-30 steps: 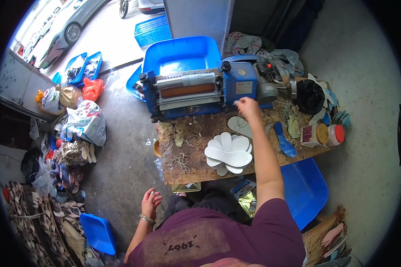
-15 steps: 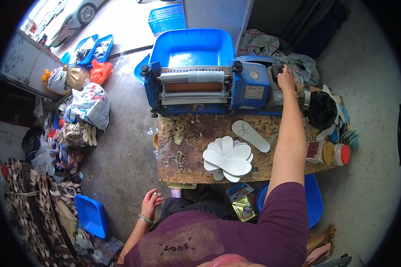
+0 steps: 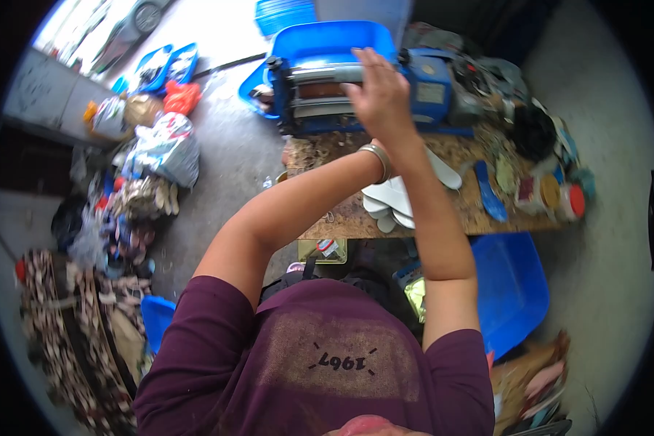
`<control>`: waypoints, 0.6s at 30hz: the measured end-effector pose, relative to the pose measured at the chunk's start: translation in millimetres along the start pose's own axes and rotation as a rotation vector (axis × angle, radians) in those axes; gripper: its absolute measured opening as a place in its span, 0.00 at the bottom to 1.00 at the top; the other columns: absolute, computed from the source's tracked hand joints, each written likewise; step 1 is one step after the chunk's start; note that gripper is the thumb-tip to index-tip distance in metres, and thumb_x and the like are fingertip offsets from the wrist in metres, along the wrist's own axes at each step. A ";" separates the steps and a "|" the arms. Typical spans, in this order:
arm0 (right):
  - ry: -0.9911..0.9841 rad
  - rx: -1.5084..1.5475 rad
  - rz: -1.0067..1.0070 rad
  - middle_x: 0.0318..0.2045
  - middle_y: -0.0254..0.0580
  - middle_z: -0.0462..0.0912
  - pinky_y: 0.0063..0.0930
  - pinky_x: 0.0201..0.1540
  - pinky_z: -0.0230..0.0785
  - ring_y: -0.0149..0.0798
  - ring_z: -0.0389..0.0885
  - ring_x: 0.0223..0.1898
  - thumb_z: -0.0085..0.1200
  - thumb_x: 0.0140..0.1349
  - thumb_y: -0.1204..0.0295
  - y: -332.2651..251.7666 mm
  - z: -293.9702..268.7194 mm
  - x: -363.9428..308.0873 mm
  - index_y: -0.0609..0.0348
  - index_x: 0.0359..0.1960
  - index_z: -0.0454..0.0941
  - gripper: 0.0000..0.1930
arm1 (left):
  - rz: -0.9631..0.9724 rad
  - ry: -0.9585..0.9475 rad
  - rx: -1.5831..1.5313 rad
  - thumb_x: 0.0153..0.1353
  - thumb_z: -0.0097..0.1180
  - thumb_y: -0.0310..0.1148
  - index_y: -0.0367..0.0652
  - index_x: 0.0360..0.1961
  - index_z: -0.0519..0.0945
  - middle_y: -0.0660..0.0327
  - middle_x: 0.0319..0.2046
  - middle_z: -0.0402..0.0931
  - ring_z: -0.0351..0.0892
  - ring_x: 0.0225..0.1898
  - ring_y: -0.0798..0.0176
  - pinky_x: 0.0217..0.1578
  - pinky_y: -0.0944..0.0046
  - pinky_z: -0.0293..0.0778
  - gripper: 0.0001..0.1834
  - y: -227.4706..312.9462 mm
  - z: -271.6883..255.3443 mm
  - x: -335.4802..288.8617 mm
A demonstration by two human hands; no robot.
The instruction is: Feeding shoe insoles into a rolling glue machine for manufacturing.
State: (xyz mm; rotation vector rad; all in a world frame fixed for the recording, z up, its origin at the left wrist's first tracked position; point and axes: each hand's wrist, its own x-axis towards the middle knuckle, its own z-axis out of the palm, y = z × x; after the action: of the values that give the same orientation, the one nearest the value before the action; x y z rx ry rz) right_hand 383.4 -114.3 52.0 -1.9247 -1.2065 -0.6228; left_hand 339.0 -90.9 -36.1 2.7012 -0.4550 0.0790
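Observation:
My right hand (image 3: pixel 381 94) is raised in front of the blue roller machine (image 3: pixel 430 87), fingers stretched out and thumb apart, with nothing seen in it. It covers the right end of the machine's rollers (image 3: pixel 320 91). My left forearm crosses toward it, a bracelet (image 3: pixel 379 161) at the wrist. Behind my right wrist, my left hand (image 3: pixel 378 144) is nearly all hidden, so its fingers do not show. Below the forearms, white insoles (image 3: pixel 386 195) lie piled on the worn wooden table (image 3: pixel 341 223), and a single insole (image 3: pixel 445 171) lies right of them, partly covered.
A blue sole-shaped piece (image 3: pixel 490 192) and a red-lidded jar (image 3: pixel 574 202) are on the table's right. A large blue tub (image 3: pixel 334 36) stands behind the machine, and another blue tub (image 3: pixel 516 291) is below the table. Bags (image 3: pixel 171 152) and scraps line the left side.
My right hand has left the machine's right end and moved left, in front of the rollers. My left arm has risen from beside my body to meet it. The view has shifted.

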 end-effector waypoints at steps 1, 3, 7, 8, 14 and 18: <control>-0.018 -0.108 0.025 0.56 0.50 0.71 0.49 0.57 0.57 0.49 0.67 0.59 0.55 0.56 0.65 -24.2 -3.8 -5.7 0.57 0.57 0.67 0.26 | 0.032 -0.070 0.074 0.60 0.49 0.34 0.42 0.42 0.77 0.53 0.37 0.80 0.81 0.41 0.52 0.39 0.54 0.76 0.12 11.2 -1.5 6.9; -0.081 -0.243 0.095 0.55 0.49 0.72 0.53 0.57 0.54 0.48 0.65 0.60 0.55 0.57 0.63 -85.5 -2.7 -24.0 0.57 0.56 0.67 0.26 | -0.062 -0.387 0.333 0.63 0.47 0.35 0.42 0.46 0.76 0.55 0.37 0.81 0.82 0.39 0.53 0.38 0.54 0.77 0.14 36.1 -1.5 10.3; -0.030 -0.097 0.145 0.52 0.49 0.73 0.54 0.58 0.52 0.45 0.68 0.56 0.56 0.55 0.58 -208.9 16.6 -73.4 0.58 0.55 0.70 0.27 | 0.108 -0.257 0.357 0.61 0.50 0.40 0.45 0.45 0.77 0.57 0.40 0.80 0.81 0.42 0.53 0.39 0.56 0.76 0.14 58.1 11.9 -37.1; -0.001 -0.040 0.100 0.51 0.48 0.75 0.52 0.57 0.53 0.45 0.69 0.56 0.57 0.54 0.59 -236.5 23.3 -84.1 0.57 0.53 0.72 0.26 | 0.135 -0.334 0.392 0.61 0.50 0.41 0.46 0.45 0.77 0.57 0.40 0.80 0.80 0.42 0.53 0.39 0.57 0.76 0.15 61.6 16.5 -50.0; -0.093 -0.118 0.403 0.45 0.42 0.79 0.45 0.50 0.61 0.44 0.77 0.46 0.58 0.53 0.65 -205.2 9.5 -88.0 0.56 0.45 0.75 0.18 | 0.170 -0.468 0.319 0.58 0.53 0.43 0.48 0.43 0.80 0.57 0.37 0.81 0.80 0.42 0.56 0.40 0.57 0.75 0.15 74.1 9.4 -139.0; 0.002 -0.472 0.509 0.39 0.40 0.80 0.46 0.45 0.62 0.46 0.78 0.41 0.57 0.52 0.68 -184.0 7.8 -102.7 0.56 0.42 0.75 0.15 | 0.114 -0.335 0.072 0.57 0.53 0.43 0.49 0.44 0.80 0.57 0.38 0.81 0.80 0.42 0.56 0.41 0.58 0.74 0.16 83.7 -4.4 -160.9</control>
State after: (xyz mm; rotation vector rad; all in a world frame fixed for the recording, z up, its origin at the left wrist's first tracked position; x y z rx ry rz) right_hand 173.1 -114.5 36.3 -2.4986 -0.5447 -0.6664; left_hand 159.7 -113.1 -19.8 2.7637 -0.7168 -0.3370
